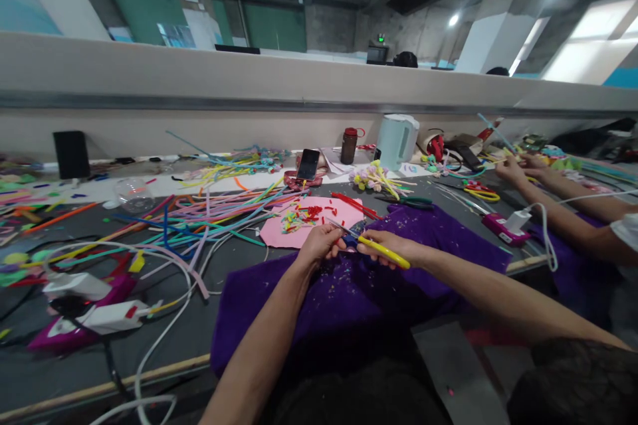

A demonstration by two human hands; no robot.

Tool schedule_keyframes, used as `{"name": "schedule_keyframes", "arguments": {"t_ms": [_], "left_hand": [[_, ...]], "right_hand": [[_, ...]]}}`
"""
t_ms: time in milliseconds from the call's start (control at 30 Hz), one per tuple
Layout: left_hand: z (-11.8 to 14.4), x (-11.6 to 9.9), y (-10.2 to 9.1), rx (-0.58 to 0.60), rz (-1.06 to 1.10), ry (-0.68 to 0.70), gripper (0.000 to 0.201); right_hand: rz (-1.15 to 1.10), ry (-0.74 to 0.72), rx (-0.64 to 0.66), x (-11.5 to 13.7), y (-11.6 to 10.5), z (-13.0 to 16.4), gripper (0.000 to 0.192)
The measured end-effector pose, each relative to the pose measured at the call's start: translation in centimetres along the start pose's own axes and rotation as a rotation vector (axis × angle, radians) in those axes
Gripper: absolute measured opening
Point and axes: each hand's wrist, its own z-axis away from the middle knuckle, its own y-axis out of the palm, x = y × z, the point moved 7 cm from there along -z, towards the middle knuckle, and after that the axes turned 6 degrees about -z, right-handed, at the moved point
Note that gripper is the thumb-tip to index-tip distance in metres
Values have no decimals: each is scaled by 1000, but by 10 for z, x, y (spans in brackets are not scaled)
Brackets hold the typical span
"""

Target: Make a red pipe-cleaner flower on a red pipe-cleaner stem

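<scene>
One pair yellow-handled scissors (397, 257), held. One pink flat sheet (276, 231). Two purple cloths (343, 289). One pale-blue lidded kettle (393, 143). One red-capped brown bottle (349, 149). Two magenta power strips (500, 231), three white block plugs (113, 317). Coloured fuzzy stems (219, 216): too many to count.

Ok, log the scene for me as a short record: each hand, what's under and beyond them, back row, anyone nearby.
Right hand: gripping yellow-handled scissors
Left hand: close beside the scissors; anything held is too small to tell
Under hands: purple cloth
Just beyond: pink sheet bearing small red pieces
Back row: phone, red-capped bottle, pale kettle
Nearby: another person's hand, far right
</scene>
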Motion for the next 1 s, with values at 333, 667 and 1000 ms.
{"name": "schedule_keyframes", "arguments": {"t_ms": [333, 667, 1000], "left_hand": [[-1, 6, -4, -18, -61, -15, 19], [-2, 4, -5, -48, -36, -34, 16], [0, 1, -7, -70, 26, -45, 19]], "right_hand": [[-23, 91, -55, -6, -14, -13, 39], [-102, 11, -44, -3, -17, 4, 41], [-60, -8, -35, 1, 1, 7, 45]]}}
